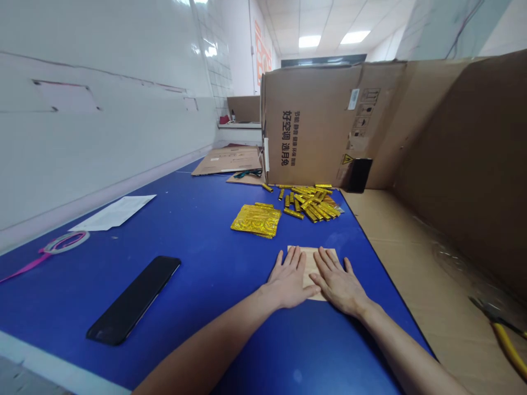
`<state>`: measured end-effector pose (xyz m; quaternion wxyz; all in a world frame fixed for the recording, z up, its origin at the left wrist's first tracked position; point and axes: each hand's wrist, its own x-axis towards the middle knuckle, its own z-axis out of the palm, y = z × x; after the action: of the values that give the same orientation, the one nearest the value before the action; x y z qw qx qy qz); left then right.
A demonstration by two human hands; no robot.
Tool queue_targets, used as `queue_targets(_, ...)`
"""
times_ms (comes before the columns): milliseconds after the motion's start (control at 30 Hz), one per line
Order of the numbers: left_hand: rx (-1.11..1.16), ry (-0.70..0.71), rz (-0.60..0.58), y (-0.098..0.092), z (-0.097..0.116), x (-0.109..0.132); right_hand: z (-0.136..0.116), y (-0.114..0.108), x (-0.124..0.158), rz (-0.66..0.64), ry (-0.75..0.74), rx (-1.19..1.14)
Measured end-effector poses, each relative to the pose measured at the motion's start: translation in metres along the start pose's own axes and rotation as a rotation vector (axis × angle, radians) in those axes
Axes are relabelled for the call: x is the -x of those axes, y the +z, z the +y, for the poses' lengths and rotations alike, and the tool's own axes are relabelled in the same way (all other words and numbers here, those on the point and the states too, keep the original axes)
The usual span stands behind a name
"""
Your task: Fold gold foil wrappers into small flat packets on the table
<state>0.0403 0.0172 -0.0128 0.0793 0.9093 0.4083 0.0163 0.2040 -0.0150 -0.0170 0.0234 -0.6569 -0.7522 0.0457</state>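
The left hand (288, 280) and right hand (337, 282) lie palm down on a tan square of kraft card (310, 263), their fingers spread wide and flat, holding nothing. The card sits on the blue table (296, 343), near its right edge. Just beyond it lies a flat stack of gold foil sheets (256, 220). Farther on, a loose pile of gold foil sticks (310, 202) reaches the table's far edge, against a cardboard carton (313, 123). The carton's black vertical print reads "好空调 选月兔", above a yellow warning triangle (348, 159); its smaller print is too small to read. Toward the near left corner lies a black smartphone (134, 300), face down or up cannot be told. A white paper (113, 213) and a pink tape roll (66, 242) sit along the left edge.
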Motion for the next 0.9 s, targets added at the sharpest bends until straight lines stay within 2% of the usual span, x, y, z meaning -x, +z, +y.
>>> queue_targets(133, 0.019, -0.015, -0.022, -0.001, 0.001, 0.0, 0.0, 0.0, -0.001, -0.013, 0.004, 0.011)
queue_targets(233, 0.027, -0.012, -0.037, -0.008, 0.01, -0.002, -0.001, -0.001, 0.0, -0.025, -0.002, 0.017)
queue_targets(367, 0.052, 0.107, 0.024, -0.019, 0.031, -0.009, 0.0, -0.005, 0.003, -0.06, -0.035, 0.03)
queue_targets(467, 0.101, 0.193, -0.007, -0.02, 0.038, -0.018, -0.001, -0.008, 0.004, -0.091, -0.057, 0.041)
queue_targets(567, 0.132, 0.208, -0.048, -0.015, 0.034, -0.023, -0.001, -0.009, 0.004, -0.096, -0.055, 0.047)
queue_targets(733, 0.159, 0.244, -0.032, -0.01, 0.023, -0.023, -0.001, -0.008, 0.003, -0.084, -0.043, 0.044)
queue_targets(900, 0.1, 0.183, -0.061, -0.011, 0.005, -0.019, -0.002, -0.006, 0.001, -0.051, 0.0, 0.031)
